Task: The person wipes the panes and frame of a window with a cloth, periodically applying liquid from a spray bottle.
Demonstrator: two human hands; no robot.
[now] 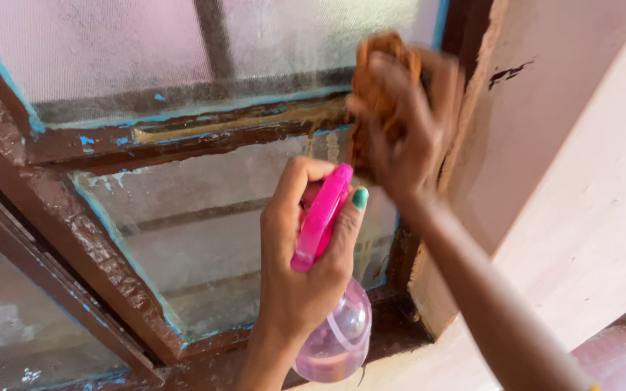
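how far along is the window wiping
Early, it seems. Done: nothing looks clean yet. In hand: the right hand presses a brown cloth to the frosted pane; the left hand holds a pink spray bottle. Left: panes and brown frame look grimy.

Left hand (306,253): raised at centre, near the camera, back of hand facing the viewer, fingers curled closed in a grip, thumb up along the right side. Right hand (403,123): higher and farther, to the right, motion-blurred, fingers spread and pressed forward. Right forearm extends from lower right, near straight.
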